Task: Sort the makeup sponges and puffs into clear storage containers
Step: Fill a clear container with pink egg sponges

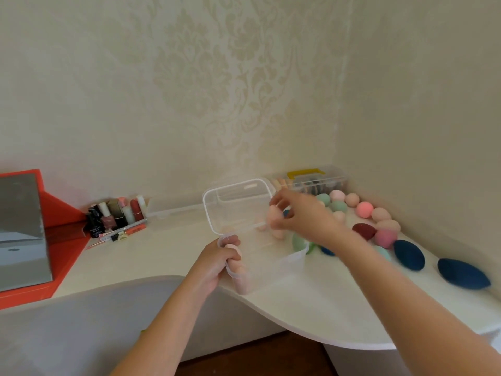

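A clear plastic container [273, 270] with its hinged lid [235, 204] raised stands near the white table's front edge. Pale pink sponges lie inside it. My left hand [214, 264] grips the container's near left corner. My right hand [303, 215] hovers over the container and pinches a pale pink sponge [272, 217]. More sponges lie in a row on the right: mint [338, 206], pink [363, 209], beige [381, 214], maroon [363, 231] and two large navy ones [408, 255] [462, 273]. A green sponge [299, 241] sits at the container's far right side.
A second clear box with a yellow handle [306, 173] stands in the back corner, puffs inside. Nail polish bottles and lipsticks [116, 215] cluster at the back left beside a red mirror stand [62, 240]. A grey chair back [89, 321] is below the table edge.
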A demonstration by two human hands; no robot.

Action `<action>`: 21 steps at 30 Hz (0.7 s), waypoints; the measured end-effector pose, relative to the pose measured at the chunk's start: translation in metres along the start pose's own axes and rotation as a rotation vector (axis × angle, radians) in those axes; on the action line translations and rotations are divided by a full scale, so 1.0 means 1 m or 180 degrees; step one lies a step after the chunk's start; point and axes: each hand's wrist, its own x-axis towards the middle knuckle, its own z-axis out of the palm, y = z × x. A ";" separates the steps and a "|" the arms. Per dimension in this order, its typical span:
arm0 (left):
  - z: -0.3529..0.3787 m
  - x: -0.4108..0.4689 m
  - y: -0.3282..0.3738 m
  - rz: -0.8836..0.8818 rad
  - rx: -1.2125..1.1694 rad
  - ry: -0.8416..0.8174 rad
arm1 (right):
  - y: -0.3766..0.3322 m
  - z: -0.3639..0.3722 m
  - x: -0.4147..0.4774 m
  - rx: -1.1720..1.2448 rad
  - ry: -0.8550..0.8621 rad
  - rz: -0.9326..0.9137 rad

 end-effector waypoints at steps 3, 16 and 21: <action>-0.006 -0.005 -0.001 -0.0013 0.0236 0.0078 | -0.009 0.041 0.009 -0.0181 -0.0550 -0.0130; -0.027 -0.017 0.002 0.0226 0.1257 0.0541 | -0.029 0.101 0.027 -0.0564 -0.0675 0.0066; -0.026 -0.022 0.002 0.0565 0.2373 0.1546 | -0.025 0.105 0.031 -0.0323 -0.0766 0.0136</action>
